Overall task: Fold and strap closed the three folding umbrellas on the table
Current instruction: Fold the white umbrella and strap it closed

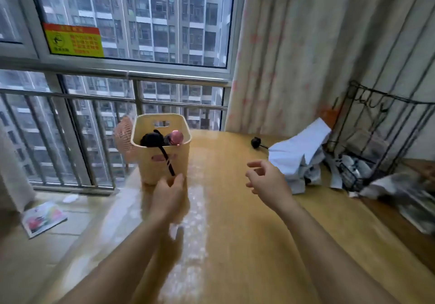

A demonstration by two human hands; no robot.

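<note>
- Window (131, 19) panes and a metal railing (113, 96) fill the far left, with tower blocks beyond; a yellow and red warning sticker (73, 40) is stuck on the upper pane.
- Pale curtain (306, 52) with faint pink marks hangs at the far right of the window, behind the desk.
- Wooden desk (235, 221) runs from the near edge to the railing, its top glossy with a streak of reflected light.
- Black wire rack (381, 134) stands at the desk's right edge, with crumpled papers around its base.
- White folding umbrella (299, 153) lies unfolded and loose on the far right of the desk, its canopy crumpled, its black handle (255, 142) pointing left, towards the basket.
- Cream plastic basket (162, 148) stands at the far left of the desk; a black umbrella (150, 139) and a pink-ended umbrella (176, 137) stand upright in it, and a black strap (167, 159) dangles over the front rim.
- Pink fan (123, 136) sits just behind the basket on the left.
- Booklet (43, 218) lies on the floor, lower left.
- Left hand (168, 193) is right at the basket's front wall, fingertips close to the strap's end; motion blur hides whether it pinches anything.
- Right hand (268, 179) hovers above the desk near the white canopy, fingers spread and curled, holding nothing.
</note>
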